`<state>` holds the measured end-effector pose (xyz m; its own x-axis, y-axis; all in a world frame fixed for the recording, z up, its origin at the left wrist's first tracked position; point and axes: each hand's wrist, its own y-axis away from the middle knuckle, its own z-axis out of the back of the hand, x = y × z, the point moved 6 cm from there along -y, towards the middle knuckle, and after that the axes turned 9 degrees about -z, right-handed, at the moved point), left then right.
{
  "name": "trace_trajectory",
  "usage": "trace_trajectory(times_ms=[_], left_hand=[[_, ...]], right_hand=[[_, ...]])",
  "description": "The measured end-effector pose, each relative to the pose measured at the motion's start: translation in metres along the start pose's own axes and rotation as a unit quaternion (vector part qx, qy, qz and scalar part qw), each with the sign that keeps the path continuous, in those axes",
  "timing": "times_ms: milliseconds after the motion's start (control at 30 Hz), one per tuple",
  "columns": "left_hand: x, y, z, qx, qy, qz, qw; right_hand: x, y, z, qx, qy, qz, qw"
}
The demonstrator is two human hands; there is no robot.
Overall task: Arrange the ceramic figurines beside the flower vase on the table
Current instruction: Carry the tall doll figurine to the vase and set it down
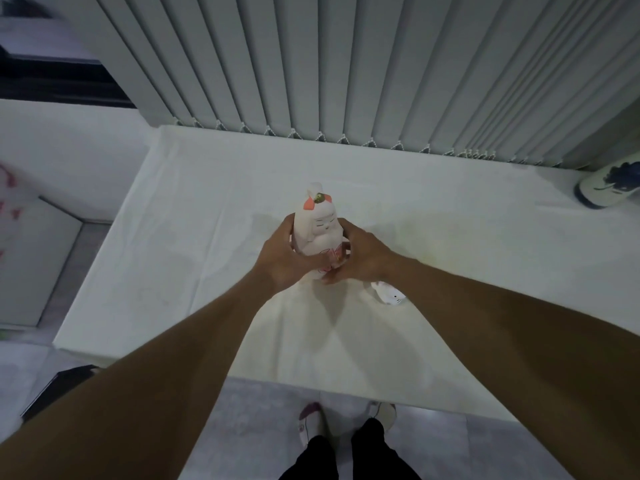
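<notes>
Both hands — left hand (282, 259), right hand (360, 259) — cup the tall white figurine (317, 230) mid-bench (173, 237), fingers (323, 270) pressed around its base, likely to steady it. A smaller figurine (389, 295) lies just beside the right wrist — the blue-patterned vase (609, 185) stands well apart, far right.

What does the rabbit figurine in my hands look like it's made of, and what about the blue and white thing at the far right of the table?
The rabbit figurine looks like matte painted ceramic: a smooth, rigid white body with little shine, orange inner ears and fine painted face lines. The blue and white piece looks like glazed ceramic or porcelain, smooth white with dark blue brush-style painting; it is blurred and cut off by the frame edge, so that stays a guess.
</notes>
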<state>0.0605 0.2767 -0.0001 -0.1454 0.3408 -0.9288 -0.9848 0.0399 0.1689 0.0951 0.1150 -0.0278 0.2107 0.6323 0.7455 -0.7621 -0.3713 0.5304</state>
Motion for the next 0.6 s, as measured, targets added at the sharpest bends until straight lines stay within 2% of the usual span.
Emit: trace_trajectory(times_ms=[200,333,600], left_hand=[[-0.025,-0.013,-0.002,0.027,-0.011,-0.016,0.999],[-0.068,-0.029,-0.016,0.067,-0.023,-0.070,0.995],[-0.159,-0.074,-0.092,0.165,-0.046,-0.149,0.974]], right_hand=[[0.001,0.015,0.019,-0.053,-0.057,0.002,0.997],[0.003,0.036,0.052,-0.123,-0.107,0.001,0.987],[-0.026,0.087,0.146,-0.260,-0.164,-0.015,0.952]])
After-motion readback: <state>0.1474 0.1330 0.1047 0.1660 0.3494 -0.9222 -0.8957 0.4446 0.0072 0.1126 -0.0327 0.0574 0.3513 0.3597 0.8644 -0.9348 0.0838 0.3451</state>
